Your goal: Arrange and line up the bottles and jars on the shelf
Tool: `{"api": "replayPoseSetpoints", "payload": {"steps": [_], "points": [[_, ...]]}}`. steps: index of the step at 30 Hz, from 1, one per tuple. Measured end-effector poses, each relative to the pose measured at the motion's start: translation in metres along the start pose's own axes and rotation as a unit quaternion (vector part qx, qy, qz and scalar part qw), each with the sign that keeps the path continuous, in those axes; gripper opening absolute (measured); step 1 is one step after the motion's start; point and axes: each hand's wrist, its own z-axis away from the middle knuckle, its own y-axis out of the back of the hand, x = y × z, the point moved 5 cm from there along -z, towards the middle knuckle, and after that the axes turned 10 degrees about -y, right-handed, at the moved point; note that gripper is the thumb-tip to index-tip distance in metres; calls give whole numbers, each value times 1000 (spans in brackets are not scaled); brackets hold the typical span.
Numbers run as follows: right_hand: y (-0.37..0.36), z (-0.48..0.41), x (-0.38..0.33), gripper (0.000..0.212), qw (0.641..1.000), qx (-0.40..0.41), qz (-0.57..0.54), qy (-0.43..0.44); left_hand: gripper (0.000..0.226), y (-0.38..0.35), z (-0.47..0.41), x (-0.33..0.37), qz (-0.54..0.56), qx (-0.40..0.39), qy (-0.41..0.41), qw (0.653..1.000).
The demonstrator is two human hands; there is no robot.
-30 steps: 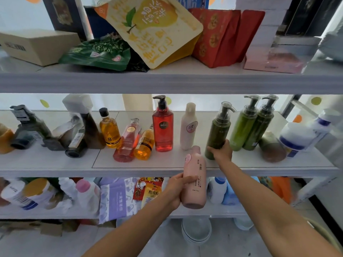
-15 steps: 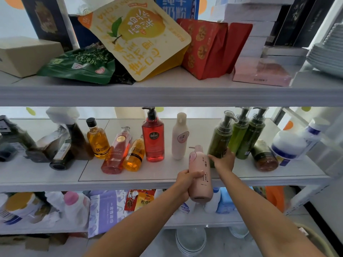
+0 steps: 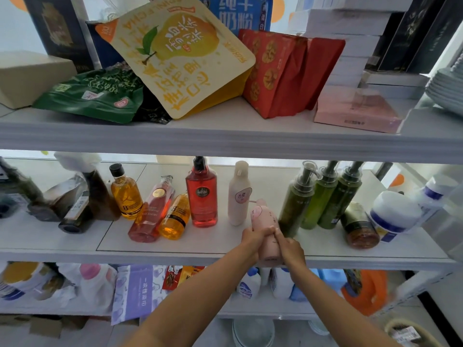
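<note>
Item: my left hand (image 3: 253,236), fingers wrapped round the pink bottle (image 3: 266,219) on its left flank. My right hand (image 3: 290,249) clasps the right flank, forefinger laid up the side.

Bottle upright at the front lip of the shelf (image 3: 175,257), before the gap between the white bottle (image 3: 238,194) and the nearest green pump bottle (image 3: 298,199); not yet seated, I judge.

Standing: red pump bottle (image 3: 201,194).

Outstanding: rose bottle (image 3: 150,211) and amber bottle (image 3: 174,217) toppled, brown jar (image 3: 359,226) on its side. Under half done, I reckon.
</note>
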Motion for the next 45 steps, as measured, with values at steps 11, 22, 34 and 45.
{"api": "replayPoseSetpoints", "payload": {"steps": [11,22,34,45], "points": [[-25,14,-25,51,995,94,-45,4,44,4,-10,5,-223,55,-19,973],[-36,43,-17,39,951,270,-140,61,25,83,19,14,-302,59,-180,934],[-205,134,-94,28,987,-34,-155,34,10,237,36,75,-236,224,-312,893],[-237,122,-120,87,994,-2,-73,-82,57,314,3,56,-291,206,-75,931]]}}
